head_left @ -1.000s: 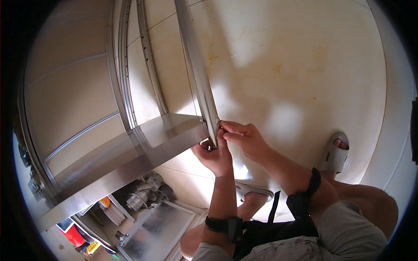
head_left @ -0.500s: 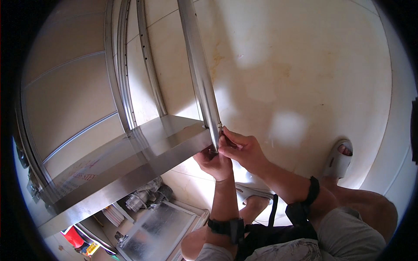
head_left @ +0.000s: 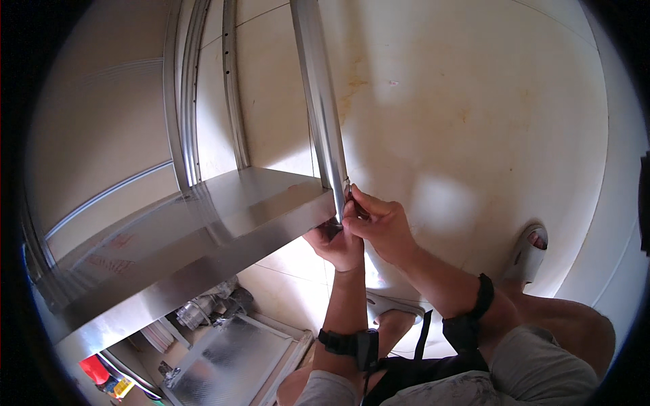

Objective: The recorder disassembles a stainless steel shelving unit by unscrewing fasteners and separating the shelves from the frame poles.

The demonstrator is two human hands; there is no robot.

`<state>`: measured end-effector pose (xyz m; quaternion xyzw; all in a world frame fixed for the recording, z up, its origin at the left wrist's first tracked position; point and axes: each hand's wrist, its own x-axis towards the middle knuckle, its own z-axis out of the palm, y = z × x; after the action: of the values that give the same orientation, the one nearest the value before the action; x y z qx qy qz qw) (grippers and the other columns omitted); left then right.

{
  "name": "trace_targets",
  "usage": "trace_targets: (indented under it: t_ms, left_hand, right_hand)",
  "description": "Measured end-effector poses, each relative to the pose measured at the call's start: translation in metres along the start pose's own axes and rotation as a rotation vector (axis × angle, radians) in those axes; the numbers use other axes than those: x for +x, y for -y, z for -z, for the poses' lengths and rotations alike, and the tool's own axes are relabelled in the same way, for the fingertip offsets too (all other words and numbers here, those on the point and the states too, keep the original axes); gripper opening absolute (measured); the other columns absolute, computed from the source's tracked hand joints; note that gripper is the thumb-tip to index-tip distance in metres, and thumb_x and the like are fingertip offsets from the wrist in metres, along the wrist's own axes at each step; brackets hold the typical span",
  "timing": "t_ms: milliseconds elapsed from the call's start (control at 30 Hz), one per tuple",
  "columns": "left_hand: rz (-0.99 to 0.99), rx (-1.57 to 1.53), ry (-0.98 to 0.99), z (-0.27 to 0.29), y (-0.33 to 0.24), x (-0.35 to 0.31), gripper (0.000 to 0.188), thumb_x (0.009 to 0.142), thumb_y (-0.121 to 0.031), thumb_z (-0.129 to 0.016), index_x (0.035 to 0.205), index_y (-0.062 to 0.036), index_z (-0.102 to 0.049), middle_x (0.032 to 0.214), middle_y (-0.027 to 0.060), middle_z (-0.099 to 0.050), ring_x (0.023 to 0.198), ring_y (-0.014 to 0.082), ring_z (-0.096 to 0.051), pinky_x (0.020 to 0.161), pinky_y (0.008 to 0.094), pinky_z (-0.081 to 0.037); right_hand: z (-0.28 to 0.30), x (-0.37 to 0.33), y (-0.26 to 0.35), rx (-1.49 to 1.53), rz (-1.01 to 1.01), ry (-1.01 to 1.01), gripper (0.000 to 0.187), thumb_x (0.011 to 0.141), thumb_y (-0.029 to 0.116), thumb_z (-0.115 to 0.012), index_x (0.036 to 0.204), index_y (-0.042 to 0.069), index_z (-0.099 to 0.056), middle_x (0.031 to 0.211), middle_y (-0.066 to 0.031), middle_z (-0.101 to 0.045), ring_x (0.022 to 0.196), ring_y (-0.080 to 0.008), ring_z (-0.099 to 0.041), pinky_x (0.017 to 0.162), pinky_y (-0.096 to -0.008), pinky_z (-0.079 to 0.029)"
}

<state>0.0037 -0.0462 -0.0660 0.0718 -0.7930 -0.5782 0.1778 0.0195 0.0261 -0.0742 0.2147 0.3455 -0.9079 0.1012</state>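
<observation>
Where my view begins at the left, a paneled door point(head_left: 101, 115) stands beyond the metal shelf point(head_left: 203, 237), whose shiny top slants from the lower left up toward my hands. Below the shelf's front edge lie a red item point(head_left: 93, 370) and a yellow item point(head_left: 123, 388). Next come some metal-bodied parts point(head_left: 195, 312), and a framed frosted panel point(head_left: 230, 362) on the floor beside them, low enough to leave room for my arms. Behind the shelf, a rail with holes point(head_left: 230, 81) runs up the picture.

The metal tube point(head_left: 321, 101) comes down from the top edge and ends at the shelf's right corner, just where my hands meet. My left hand point(head_left: 340, 249) is curled around that end from below, fingers tucked under the corner and thumb up along the side, I judge to brace the tube against the shelf. My right hand point(head_left: 386, 227) comes across from the right with thumb and index finger pinching at a small fitting point(head_left: 348, 187) on the tube's side; it may be a bolt or clip, but my fingers cover too much to say. That tip grip seems right for so small a piece. Farther right, a grey slipper point(head_left: 528, 254) is planted wide, probably for balance.
</observation>
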Motion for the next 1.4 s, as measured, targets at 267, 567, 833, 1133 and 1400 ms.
trace_targets:
  t_ms: [267,567,833,1133,1400]
  left_hand:
    - [0.08,-0.052,0.011,0.009,-0.007,0.004,0.031,0.07,-0.003,-0.07,0.094,0.0009,-0.051,0.095,0.0077,-0.053,0.081,0.0155,-0.056,0.074,0.0262,-0.046]
    - [-0.059,0.296,0.079,0.04,0.009,-0.003,0.036,0.066,-0.006,-0.075,0.094,-0.0023,-0.052,0.093,0.0058,-0.047,0.086,0.0165,-0.052,0.07,0.0259,-0.045]
    - [-0.097,0.272,0.078,0.045,0.009,-0.006,0.034,0.064,-0.011,-0.073,0.093,-0.0048,-0.057,0.088,0.0115,-0.053,0.083,0.0279,-0.051,0.07,0.0353,-0.042]
    - [-0.171,0.184,-0.042,0.054,0.02,-0.003,0.036,0.059,-0.008,-0.073,0.086,-0.0038,-0.05,0.081,0.0123,-0.049,0.073,0.0283,-0.05,0.063,0.0347,-0.041]
    - [-0.085,0.071,-0.053,0.077,0.02,0.0,0.035,0.064,-0.011,-0.067,0.096,-0.0041,-0.056,0.095,0.011,-0.055,0.084,0.0282,-0.057,0.069,0.034,-0.049]
  right_hand:
    - [-0.009,0.002,-0.015,-0.153,-0.025,-0.04,0.051,0.072,-0.008,-0.061,0.12,-0.004,-0.046,0.1,-0.0058,-0.058,0.092,-0.0105,-0.052,0.082,-0.0252,-0.044]
    - [-0.029,-0.008,-0.034,0.015,0.006,-0.192,0.052,0.074,0.001,-0.066,0.119,-0.009,-0.044,0.096,-0.0057,-0.058,0.084,-0.0073,-0.051,0.076,-0.019,-0.044]
    - [-0.032,-0.017,-0.036,0.032,0.07,-0.213,0.048,0.073,-0.001,-0.066,0.116,-0.008,-0.047,0.093,-0.0031,-0.057,0.082,-0.007,-0.051,0.074,-0.0186,-0.043]
    - [-0.041,-0.014,-0.022,0.024,-0.055,-0.151,0.031,0.076,-0.002,-0.061,0.105,-0.007,-0.053,0.092,-0.0026,-0.055,0.084,-0.0091,-0.052,0.073,-0.0212,-0.041]
    - [-0.039,-0.01,-0.024,-0.096,-0.165,0.105,0.032,0.088,0.016,-0.038,0.114,0.0,-0.046,0.112,-0.0076,-0.052,0.104,-0.018,-0.048,0.092,-0.0319,-0.035]
